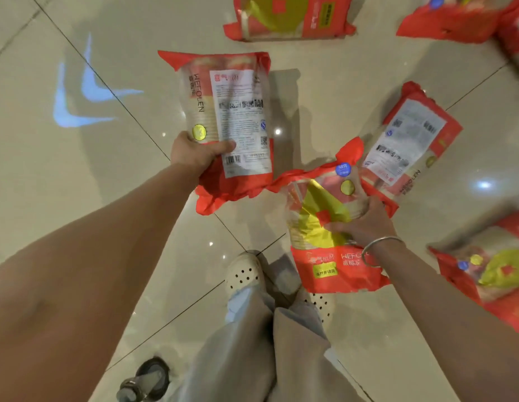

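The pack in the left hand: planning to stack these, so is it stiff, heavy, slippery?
Probably fairly stiff: the pack juts out straight though the left hand grips only its lower part. Likely light, being held one-handed. Its glossy surface may be slippery.

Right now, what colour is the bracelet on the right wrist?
The bracelet is silver; head view.

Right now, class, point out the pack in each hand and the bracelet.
Raised pack (241,111), head view: its white back label, in the left hand (194,153).
Lower pack (313,204), head view: its yellow patch, in the right hand (365,224).
Bracelet (380,241), head view: the band's top, across the wrist.
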A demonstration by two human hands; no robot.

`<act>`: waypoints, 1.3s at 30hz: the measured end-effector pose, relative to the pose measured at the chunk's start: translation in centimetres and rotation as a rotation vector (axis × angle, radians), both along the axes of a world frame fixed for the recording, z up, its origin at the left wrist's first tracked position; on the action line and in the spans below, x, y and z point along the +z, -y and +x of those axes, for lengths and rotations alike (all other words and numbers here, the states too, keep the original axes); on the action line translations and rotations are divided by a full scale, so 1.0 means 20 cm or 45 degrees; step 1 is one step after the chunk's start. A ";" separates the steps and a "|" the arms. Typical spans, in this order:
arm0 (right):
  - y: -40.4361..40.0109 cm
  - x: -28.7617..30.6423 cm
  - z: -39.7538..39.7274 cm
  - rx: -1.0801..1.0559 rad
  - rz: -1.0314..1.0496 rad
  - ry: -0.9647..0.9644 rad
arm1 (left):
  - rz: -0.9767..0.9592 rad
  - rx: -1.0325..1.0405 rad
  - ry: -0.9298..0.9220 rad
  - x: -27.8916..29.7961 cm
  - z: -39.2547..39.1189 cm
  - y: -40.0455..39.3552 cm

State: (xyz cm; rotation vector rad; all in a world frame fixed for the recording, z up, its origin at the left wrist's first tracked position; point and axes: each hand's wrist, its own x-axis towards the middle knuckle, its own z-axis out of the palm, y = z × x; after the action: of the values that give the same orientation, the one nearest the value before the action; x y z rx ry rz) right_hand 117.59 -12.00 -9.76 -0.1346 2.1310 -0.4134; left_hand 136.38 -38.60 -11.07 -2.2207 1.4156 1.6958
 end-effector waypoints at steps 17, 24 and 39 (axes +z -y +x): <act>1.08 2.93 0.11 0.523 -0.662 -0.025 | -0.545 0.523 -0.384 3.23 0.65 0.44; 1.23 3.73 0.59 0.939 -0.915 0.057 | -0.879 0.879 -0.419 4.15 1.25 0.03; 0.49 4.76 2.49 1.636 -1.537 0.482 | -1.658 1.513 -0.074 5.30 2.81 -1.88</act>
State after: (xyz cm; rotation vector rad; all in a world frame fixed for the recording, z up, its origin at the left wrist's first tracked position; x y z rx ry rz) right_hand 167.35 -21.88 85.37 -1.7806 0.8307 -0.7490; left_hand 192.66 -0.99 94.97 -4.3823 1.4751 0.6947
